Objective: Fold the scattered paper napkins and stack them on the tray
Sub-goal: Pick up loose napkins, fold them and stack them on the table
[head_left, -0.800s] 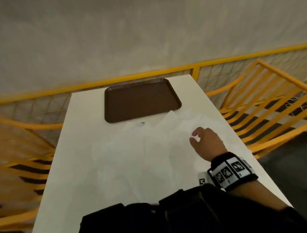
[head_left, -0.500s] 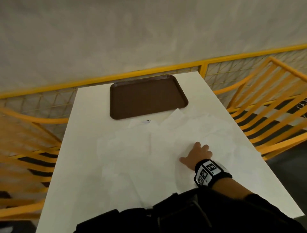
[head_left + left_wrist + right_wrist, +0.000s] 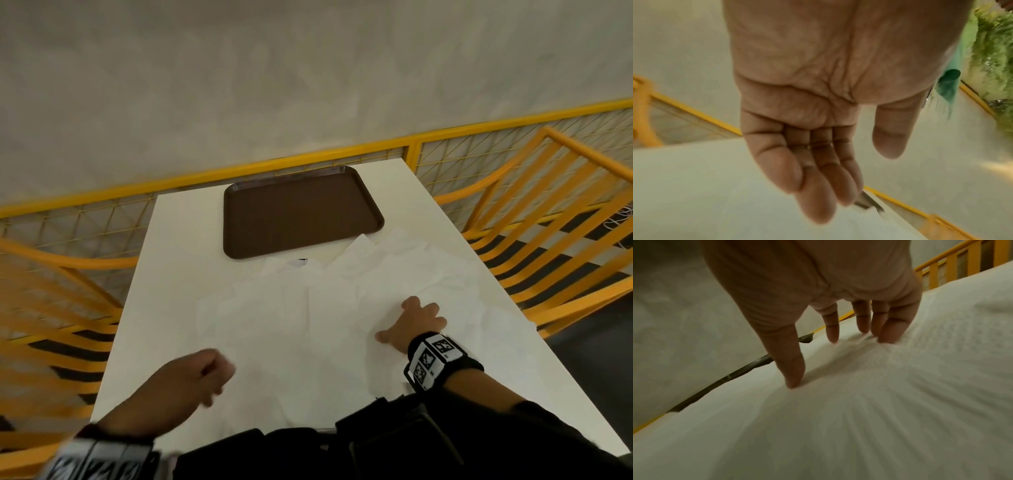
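Several white paper napkins [image 3: 308, 308] lie unfolded and overlapping across the middle of the white table [image 3: 164, 308]. An empty brown tray [image 3: 298, 212] sits at the far end. My right hand [image 3: 414, 325] rests on a napkin [image 3: 869, 394] at the right, fingers spread, fingertips [image 3: 793, 382] pressing into the paper. My left hand [image 3: 205, 377] hovers over the table's near left part, blurred. In the left wrist view the left hand [image 3: 849, 170] holds nothing, its fingers [image 3: 818, 186] loose and nearly straight.
Yellow slatted chairs [image 3: 565, 240] stand to the right and to the left [image 3: 51, 325] of the table. A yellow mesh railing [image 3: 342, 154] runs behind the far edge against a grey wall. My dark clothing [image 3: 376, 452] fills the bottom of the head view.
My right hand came down from a raised, curled pose and now lies spread on a napkin. My left hand has come into view over the near left part of the table.
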{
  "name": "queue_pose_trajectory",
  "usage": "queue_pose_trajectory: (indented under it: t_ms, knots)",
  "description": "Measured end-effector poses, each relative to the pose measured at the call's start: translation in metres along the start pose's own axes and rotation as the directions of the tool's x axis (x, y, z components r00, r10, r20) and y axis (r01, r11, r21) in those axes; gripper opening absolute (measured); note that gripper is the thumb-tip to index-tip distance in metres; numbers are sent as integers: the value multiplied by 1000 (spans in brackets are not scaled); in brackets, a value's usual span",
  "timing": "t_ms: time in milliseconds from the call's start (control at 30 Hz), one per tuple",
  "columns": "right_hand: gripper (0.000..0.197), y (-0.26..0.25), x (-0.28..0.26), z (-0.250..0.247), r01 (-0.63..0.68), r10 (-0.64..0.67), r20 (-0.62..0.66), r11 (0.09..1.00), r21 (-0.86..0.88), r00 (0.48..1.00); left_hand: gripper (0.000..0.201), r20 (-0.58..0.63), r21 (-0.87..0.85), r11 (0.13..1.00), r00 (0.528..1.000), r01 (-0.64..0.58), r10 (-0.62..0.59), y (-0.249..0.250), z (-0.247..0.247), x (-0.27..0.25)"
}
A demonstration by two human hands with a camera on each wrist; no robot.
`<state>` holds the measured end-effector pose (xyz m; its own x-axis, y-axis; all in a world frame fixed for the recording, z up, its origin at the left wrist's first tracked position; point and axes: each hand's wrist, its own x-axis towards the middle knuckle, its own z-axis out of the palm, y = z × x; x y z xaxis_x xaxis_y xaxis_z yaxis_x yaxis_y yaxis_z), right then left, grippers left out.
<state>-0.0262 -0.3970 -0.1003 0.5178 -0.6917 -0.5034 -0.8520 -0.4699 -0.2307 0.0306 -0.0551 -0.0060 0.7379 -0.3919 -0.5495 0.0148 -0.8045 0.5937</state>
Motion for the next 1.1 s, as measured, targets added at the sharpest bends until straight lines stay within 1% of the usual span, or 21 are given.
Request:
queue_pose_trajectory:
  t_ms: [33, 67, 100, 200, 233, 300, 333, 400, 500, 567, 633, 700, 733, 767, 833, 867, 900, 933, 1000, 1033, 1100]
  knots:
    - [88, 1, -1, -1, 6, -6, 7, 997, 80, 1000, 19, 21, -96, 995, 999, -32, 34, 14, 5, 14]
    - [88, 1, -1, -1, 10, -14, 19, 986, 168, 1000, 22, 48, -212, 977, 998, -23, 34, 20, 12, 32]
    - [85, 1, -2, -2, 18, -26, 29, 970, 242, 999, 24, 81, -325, 945, 997, 31, -5, 29, 19, 45]
    - [73, 2, -6, -6, 64, -70, 4, 941, 334, 998, 26, 176, -618, 759, 977, 206, -121, 37, 45, 80]
    - [69, 1, -9, -8, 86, -90, -7, 934, 346, 996, 28, 192, -658, 711, 969, 245, -157, 40, 51, 88]
    - [58, -3, -16, -15, 161, -161, -25, 932, 324, 987, 30, 203, -675, 680, 958, 287, -203, 40, 60, 100]
    - [46, -7, -21, -19, 224, -222, -40, 928, 299, 974, 30, 203, -687, 666, 957, 291, -209, 40, 63, 104]
    - [18, -17, -33, -29, 375, -375, -51, 889, 262, 925, 30, 207, -726, 623, 956, 292, -207, 42, 63, 109]
    - [25, -37, -53, -39, 541, -566, 9, 793, 280, 825, 33, 224, -754, 585, 954, 298, -198, 44, 62, 110]
    - [23, -49, -63, -41, 601, -632, 32, 751, 272, 775, 40, 221, -734, 614, 957, 290, -187, 48, 61, 108]
    - [20, -59, -70, -40, 640, -660, -7, 725, 256, 751, 55, 178, -712, 669, 976, 214, -123, 54, 56, 101]
    - [20, -66, -75, -39, 701, -693, -115, 690, 179, 712, 81, 147, -705, 706, 988, 74, 43, 61, 47, 89]
    - [22, -69, -79, -38, 739, -717, -180, 659, 140, 674, 92, 163, -719, 695, 976, 17, 145, 64, 42, 84]
    - [22, -71, -84, -37, 776, -744, -227, 619, 116, 628, 97, 187, -745, 667, 954, -19, 235, 68, 38, 78]
    - [15, -76, -95, -32, 848, -806, -270, 518, 111, 527, 88, 185, -823, 564, 907, -67, 378, 75, 32, 70]
    - [10, -78, -100, -29, 870, -833, -253, 482, 106, 492, 77, 149, -856, 510, 899, -91, 411, 79, 30, 66]
    - [11, -79, -106, -25, 883, -857, -216, 460, 91, 468, 66, 106, -873, 475, 909, -109, 402, 84, 28, 62]
    - [18, -79, -111, -22, 897, -878, -184, 437, 71, 443, 54, 61, -876, 467, 934, -119, 352, 87, 26, 59]
    - [31, -78, -118, -23, 922, -905, -177, 380, 72, 387, 32, -5, -866, 486, 973, -120, 231, 89, 23, 58]
    - [34, -78, -121, -28, 924, -905, -189, 365, 117, 381, 28, -33, -873, 473, 981, -123, 194, 89, 21, 57]
    - [41, -75, -120, -38, 896, -854, -287, 376, 236, 434, 29, -75, -883, 445, 982, -147, 175, 85, 14, 55]
